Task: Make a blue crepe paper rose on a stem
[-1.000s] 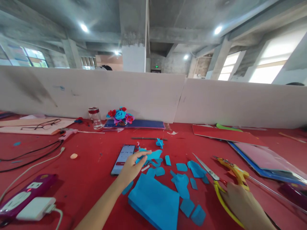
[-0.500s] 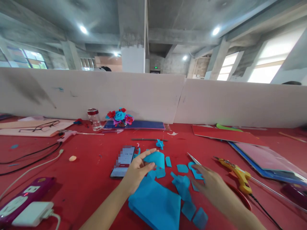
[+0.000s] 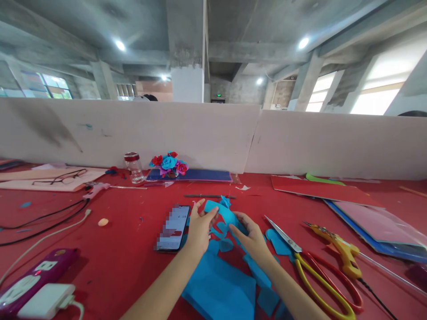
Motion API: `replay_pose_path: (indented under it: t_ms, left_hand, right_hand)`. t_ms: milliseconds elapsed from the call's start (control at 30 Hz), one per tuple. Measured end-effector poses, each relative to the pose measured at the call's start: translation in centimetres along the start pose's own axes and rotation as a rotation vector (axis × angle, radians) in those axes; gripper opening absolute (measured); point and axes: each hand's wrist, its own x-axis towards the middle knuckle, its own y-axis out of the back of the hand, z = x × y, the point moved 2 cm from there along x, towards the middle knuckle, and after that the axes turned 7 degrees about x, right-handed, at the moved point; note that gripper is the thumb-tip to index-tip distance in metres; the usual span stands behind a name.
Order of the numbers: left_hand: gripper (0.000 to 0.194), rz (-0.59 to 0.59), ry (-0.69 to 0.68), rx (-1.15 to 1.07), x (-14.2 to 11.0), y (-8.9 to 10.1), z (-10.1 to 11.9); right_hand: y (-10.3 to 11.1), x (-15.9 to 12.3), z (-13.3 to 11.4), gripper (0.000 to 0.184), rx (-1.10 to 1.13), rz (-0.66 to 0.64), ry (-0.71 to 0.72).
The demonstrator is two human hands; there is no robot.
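Observation:
Both of my hands hold one cut piece of blue paper (image 3: pixel 224 213) just above the red table (image 3: pixel 126 226). My left hand (image 3: pixel 199 227) pinches its left side and my right hand (image 3: pixel 252 238) grips its right side. Below them lie a larger blue paper sheet (image 3: pixel 220 289) and several small blue paper scraps (image 3: pixel 278 243). The yellow-and-red scissors (image 3: pixel 316 271) lie on the table to the right of my right hand, let go. A phone (image 3: pixel 172 227) lies just left of my left hand.
A yellow glue gun (image 3: pixel 336 246) lies beyond the scissors. Coloured sheets (image 3: pixel 367 220) are stacked at the right. A paper flower bouquet (image 3: pixel 168 163) and a glass jar (image 3: pixel 133 167) stand by the white partition. A power strip (image 3: pixel 31 280), cables and glasses (image 3: pixel 56 176) are at the left.
My right hand let go of the scissors and came left to the blue paper piece. My left hand lifted that piece off the table; both hands now hold it.

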Motion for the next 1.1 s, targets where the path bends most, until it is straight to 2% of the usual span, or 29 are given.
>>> replay_pose_path:
  t_ms: [67, 167, 267, 400, 500, 633, 700, 767, 800, 867, 933, 967, 1100]
  left_hand:
    - [0.054, -0.026, -0.028, 0.007, 0.2, 0.5, -0.5]
    - [0.052, -0.099, -0.072, 0.072, 0.2, 1.2, -0.8]
    - [0.051, -0.063, -0.110, 0.116, 0.3, 1.7, -0.5]
    - [0.052, -0.049, -0.121, 0.139, 0.4, 1.6, -0.1]
    - [0.054, -0.125, -0.116, 0.209, 0.3, 1.4, 0.2]
    - [0.047, -0.308, -0.056, 0.350, 0.1, 1.5, 0.9]
    - [0.039, -0.379, -0.035, 0.417, 0.4, 1.9, 1.4]
    - [0.037, -0.382, -0.118, 0.594, 1.3, 2.3, 2.0]
    - [0.034, -0.364, -0.199, 0.768, 2.0, 2.3, 2.2]
    - [0.029, -0.313, -0.392, 1.262, 3.7, 2.1, 2.2]
    - [0.024, -0.296, -0.419, 1.393, 5.5, 1.4, 1.4]
    - [0.024, -0.292, -0.426, 1.436, 6.4, 1.0, 0.9]
    - [0.024, -0.255, -0.387, 1.566, 8.7, -0.3, -1.3]
  right_hand:
    - [0.2, -0.5, 0.7, 0.035, 0.019, 0.031, -0.036]
    - [0.7, -1.1, 1.1, 0.038, 0.138, 0.098, -0.163]
    - [1.4, -1.1, 1.0, 0.041, 0.313, 0.204, -0.247]
    - [2.2, -0.5, 0.9, 0.031, 0.475, 0.309, -0.252]
    - [2.7, -0.1, 1.1, 0.029, 0.490, 0.318, -0.261]
    - [3.4, 0.2, 1.3, 0.032, 0.612, 0.305, -0.250]
    - [3.7, 0.2, 1.0, 0.024, 0.690, 0.274, -0.234]
    - [3.8, -0.2, 0.6, 0.020, 0.720, 0.200, -0.240]
    - [3.8, -0.4, 0.4, 0.021, 0.725, 0.121, -0.252]
    - [3.2, -1.1, 0.1, 0.023, 0.740, -0.105, -0.303]
    - [2.6, -1.7, 0.2, 0.024, 0.747, -0.294, -0.364]
    - [2.4, -1.8, 0.3, 0.024, 0.745, -0.336, -0.392]
    - [2.3, -1.6, 1.0, 0.026, 0.732, -0.219, -0.431]
